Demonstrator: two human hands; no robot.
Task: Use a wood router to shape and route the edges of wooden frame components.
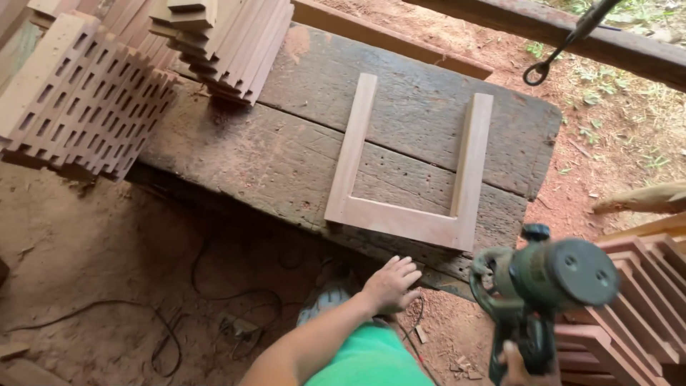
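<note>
One head-worn camera looks steeply down, close above the workbench point(300, 164) and dirt floor point(93, 243).

Two hands show: the left hand point(391, 284), spread open near the desk's edge, and the right hand point(527, 366), wrapped around the handle of one green power tool point(547, 286). One dark plank desk point(300, 150) carries one U-shaped wooden frame point(411, 189), made of three pale strips. One stack of slatted wooden grilles point(82, 93) lies at the far left; its count cannot be told, perhaps a dozen. One pile of plain boards point(225, 43) sits on the desk's corner. One more stack of reddish frames point(632, 307) stands at the right. One metal hook point(537, 73) hangs above. Black cable point(164, 336) loops across the dirt floor.
</note>
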